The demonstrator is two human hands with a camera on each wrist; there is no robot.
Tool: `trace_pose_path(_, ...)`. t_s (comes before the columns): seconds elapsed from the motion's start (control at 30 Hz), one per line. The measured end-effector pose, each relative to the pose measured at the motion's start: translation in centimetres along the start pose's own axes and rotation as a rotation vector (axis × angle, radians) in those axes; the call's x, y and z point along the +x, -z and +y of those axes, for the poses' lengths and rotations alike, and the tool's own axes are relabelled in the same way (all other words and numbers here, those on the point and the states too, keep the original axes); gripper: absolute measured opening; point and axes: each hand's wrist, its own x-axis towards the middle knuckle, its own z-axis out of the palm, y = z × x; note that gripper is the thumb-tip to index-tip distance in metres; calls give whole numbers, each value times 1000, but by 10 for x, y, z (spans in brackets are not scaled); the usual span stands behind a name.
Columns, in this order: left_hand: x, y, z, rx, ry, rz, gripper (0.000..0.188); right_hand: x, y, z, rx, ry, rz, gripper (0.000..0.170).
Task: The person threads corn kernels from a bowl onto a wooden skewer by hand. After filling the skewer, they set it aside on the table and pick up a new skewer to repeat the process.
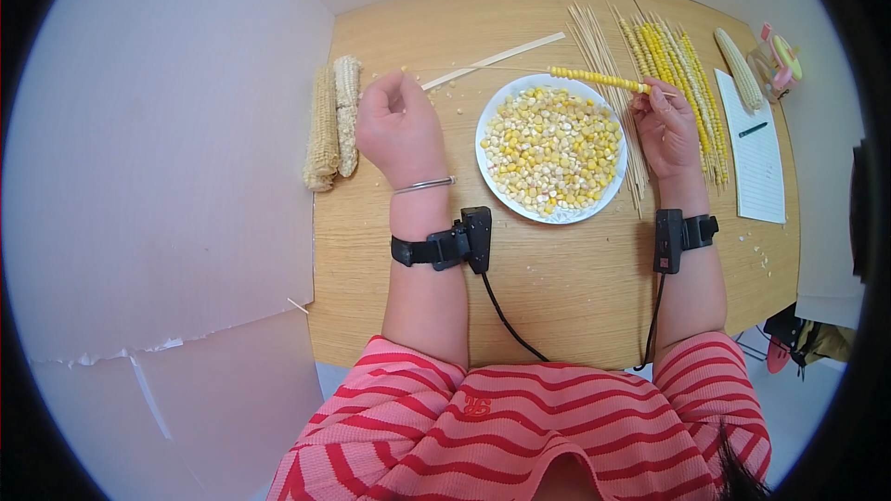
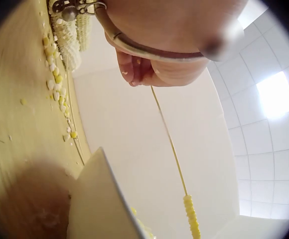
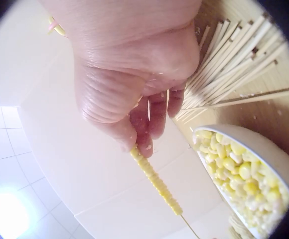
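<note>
Head view: left hand (image 1: 401, 125) and right hand (image 1: 667, 134) pinch our part-threaded skewer (image 1: 599, 78) (filled skewers (image 1: 665, 54) upper right; kernels (image 1: 555, 148) remain upper centre).

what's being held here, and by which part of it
A skewer strung with corn kernels: the left hand pinches its bare end, and the right hand pinches it at the kernel-covered end.

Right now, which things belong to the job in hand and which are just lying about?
In the job:
threaded stick, held by left hand and right hand
kernels on the plate
bare sticks
filled sticks

Apparently just lying about:
stripped cobs
whole cob
flat wooden strip
paper
pen
</note>
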Motion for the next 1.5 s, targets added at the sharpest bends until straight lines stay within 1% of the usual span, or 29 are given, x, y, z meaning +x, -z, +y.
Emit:
trace_pose_path(0.2, -1, -2, -4, 29, -45, 9, 7, -1, -1, 0, -7, 3, -6, 20)
trace_pose_path(0.37, -3, -5, -5, -28, -10, 32, 8, -1, -1, 0, -9, 3, -10, 21)
trace_pose_path(0.67, -5, -5, -3, -85, 46, 8, 11, 0, 0, 0, -4, 1, 0, 21)
trace_pose_path(0.8, -5, -6, -2, -79, 37, 11, 11, 0, 0, 0, 7, 1, -15, 22)
trace_pose_path(1.0, -7, -9, -4, -147, 37, 13, 12, 0, 0, 0, 3, -2, -8, 21)
trace_pose_path(1.2, -9, -10, -2, -177, 49, -14, 13, 0, 0, 0, 4, -1, -15, 21)
trace_pose_path(1.3, -12, -13, -2, -228, 59, -57, 15, 0, -1, 0, -19, -3, -29, 21)
trace_pose_path(1.37, -18, -18, 1, -241, 69, -169, 15, 0, -2, 0, -43, -5, -48, 21)
trace_pose_path(1.4, -20, -20, 2, -241, 69, -169, 15, -1, -4, 0, -33, -7, -49, 21)
trace_pose_path(1.47, -26, -25, 6, -315, 55, -280, 15, -1, -5, 0, -23, -8, -49, 21)
trace_pose_path(1.5, -29, -26, 9, -316, 55, -281, 15, -2, -5, 0, -20, -13, -39, 21)
